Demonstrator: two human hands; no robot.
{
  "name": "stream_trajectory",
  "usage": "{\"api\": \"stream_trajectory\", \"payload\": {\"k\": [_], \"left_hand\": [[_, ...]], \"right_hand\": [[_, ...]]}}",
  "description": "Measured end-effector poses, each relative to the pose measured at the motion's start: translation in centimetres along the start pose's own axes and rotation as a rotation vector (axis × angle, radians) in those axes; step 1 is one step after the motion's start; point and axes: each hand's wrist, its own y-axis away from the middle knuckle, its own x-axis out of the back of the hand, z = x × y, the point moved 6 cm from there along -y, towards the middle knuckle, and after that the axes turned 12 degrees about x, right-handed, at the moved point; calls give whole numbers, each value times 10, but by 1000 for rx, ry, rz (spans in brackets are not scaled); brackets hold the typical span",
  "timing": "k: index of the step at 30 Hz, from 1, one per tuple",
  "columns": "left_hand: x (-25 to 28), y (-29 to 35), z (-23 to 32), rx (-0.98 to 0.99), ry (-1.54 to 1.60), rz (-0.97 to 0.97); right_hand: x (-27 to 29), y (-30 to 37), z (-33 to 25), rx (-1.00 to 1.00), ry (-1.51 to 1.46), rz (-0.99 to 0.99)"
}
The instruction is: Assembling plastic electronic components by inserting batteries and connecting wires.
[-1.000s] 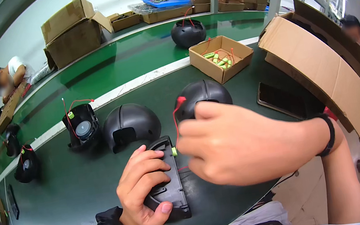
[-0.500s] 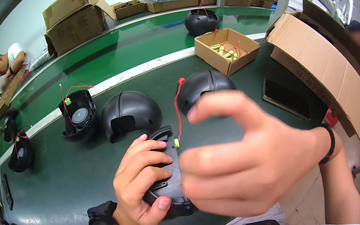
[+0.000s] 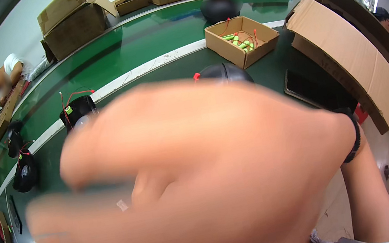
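My right hand (image 3: 221, 167) is raised very close and fills the middle of the head view, blurred. Its foremost fingers are spread apart with a gap between them, and nothing shows gripped there. A small pale scrap (image 3: 121, 205) appears in that gap; what it is I cannot make out. My left hand and the black curved part it held are hidden behind the right hand. Past my knuckles, the top of a black domed shell (image 3: 225, 72) with a red connector (image 3: 197, 76) shows. Left of my fingers is an open black shell (image 3: 77, 111) with a red wire.
A cardboard tray (image 3: 226, 49) of green-wrapped cells with red wires stands beyond my hand. A dark phone (image 3: 318, 88) and a large open carton (image 3: 351, 63) are at right. More black shells (image 3: 24, 172) sit at left. Another person (image 3: 11, 73) works at far left.
My right hand has risen toward the head and left, its fingers spreading. It now covers my left hand, the black part and one domed shell. The view has shifted slightly.
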Motion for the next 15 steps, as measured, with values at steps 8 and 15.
{"api": "stream_trajectory", "payload": {"k": [8,15], "left_hand": [[-1,6,20,-462,-278,87],[1,5,19,-377,-214,7]], "right_hand": [[-23,99,31,-312,294,-832],[-6,82,5,-169,300,-530]]}}
